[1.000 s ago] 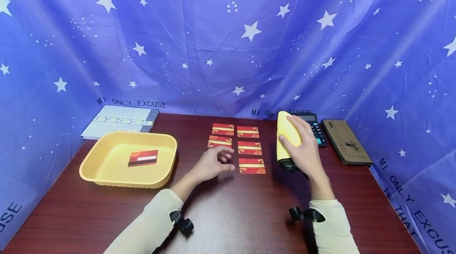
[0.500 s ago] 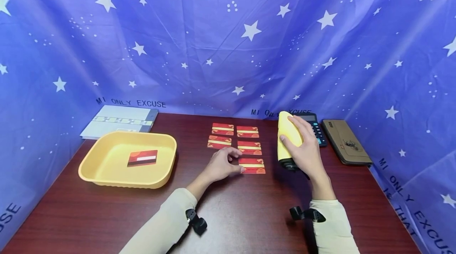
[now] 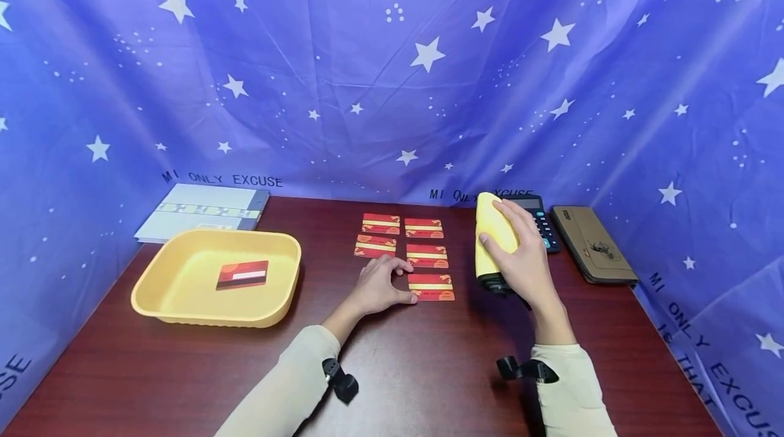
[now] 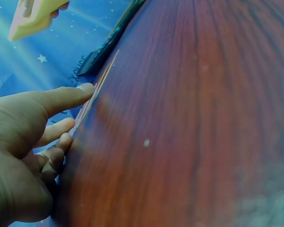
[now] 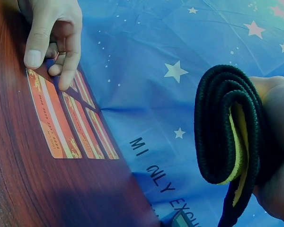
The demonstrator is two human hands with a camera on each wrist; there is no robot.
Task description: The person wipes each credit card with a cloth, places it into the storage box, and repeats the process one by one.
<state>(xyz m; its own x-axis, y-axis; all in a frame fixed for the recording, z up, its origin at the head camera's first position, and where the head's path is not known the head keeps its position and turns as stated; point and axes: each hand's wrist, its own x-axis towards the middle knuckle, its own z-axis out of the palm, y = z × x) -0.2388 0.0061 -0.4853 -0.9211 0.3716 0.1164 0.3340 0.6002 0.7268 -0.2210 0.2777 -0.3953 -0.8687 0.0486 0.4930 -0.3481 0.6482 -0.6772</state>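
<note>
My left hand [image 3: 376,285] reaches to the nearest red-and-gold card [image 3: 431,287] in the head view. Its thumb touches that card's near-left corner, the index fingertip is by the far-left corner, and the fingers are spread apart. In the right wrist view the same card [image 5: 52,116] lies flat under the thumb tip. My right hand [image 3: 528,253] grips a folded cloth [image 3: 493,233], yellow on one side and black on the other, above the table. The cloth's black layered edge [image 5: 213,127] shows in the right wrist view.
Several more cards [image 3: 424,228] lie in two columns beyond. A yellow tray [image 3: 147,287] at left contains one red card [image 3: 242,275]. Behind it is a grey-white notebook [image 3: 205,209]. A calculator [image 3: 542,222] and brown wallet [image 3: 594,244] lie at right on the table [image 3: 429,382].
My left hand has moved right, from left of the cards to the nearest card's left edge, and stays there over the last half second. The right hand keeps holding the cloth.
</note>
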